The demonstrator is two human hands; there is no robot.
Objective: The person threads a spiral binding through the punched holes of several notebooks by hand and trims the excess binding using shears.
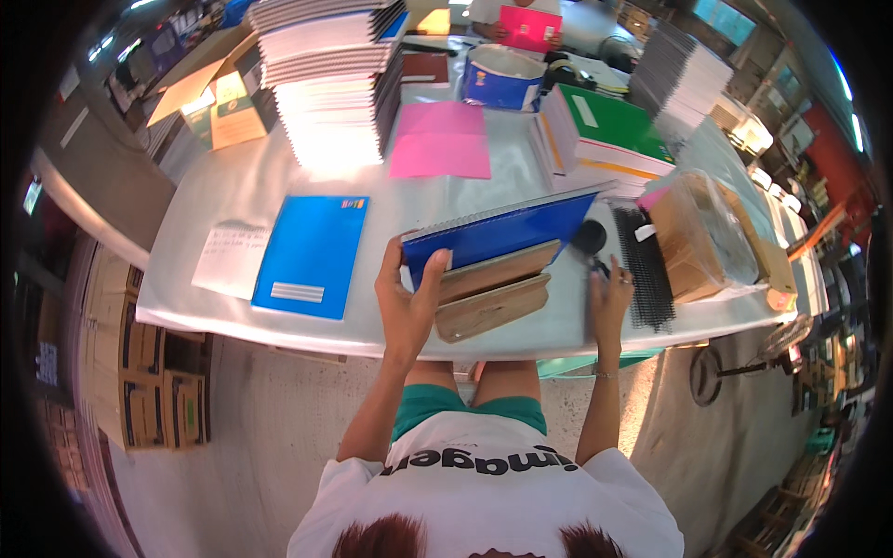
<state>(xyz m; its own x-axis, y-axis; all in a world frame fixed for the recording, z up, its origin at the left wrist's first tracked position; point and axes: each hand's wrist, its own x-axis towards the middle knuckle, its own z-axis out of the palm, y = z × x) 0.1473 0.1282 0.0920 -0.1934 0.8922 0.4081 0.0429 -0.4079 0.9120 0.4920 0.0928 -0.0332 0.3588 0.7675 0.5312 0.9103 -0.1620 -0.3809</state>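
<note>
My left hand (412, 293) grips a dark blue spiral notebook (507, 231) by its left end, thumb on the near face. The notebook is tilted up, with its coil along the upper edge. Its lower edge is at a grooved wooden block (493, 302); whether it rests in the groove I cannot tell. My right hand (611, 296) is low over the table, fingers curled about a small dark tool, blurred and partly hidden. Just beyond it sits a round black object (589, 237). Black plastic binding coils (642, 270) lie right of that hand.
A bright blue notebook (312, 256) and a handwritten sheet (230, 257) lie left. Tall notebook stacks (326, 84) stand behind, near a pink sheet (440, 139), a blue-and-white tub (502, 79) and green-topped books (609, 126). An open carton (702, 237) stands right. Another person holds a pink notebook (530, 28).
</note>
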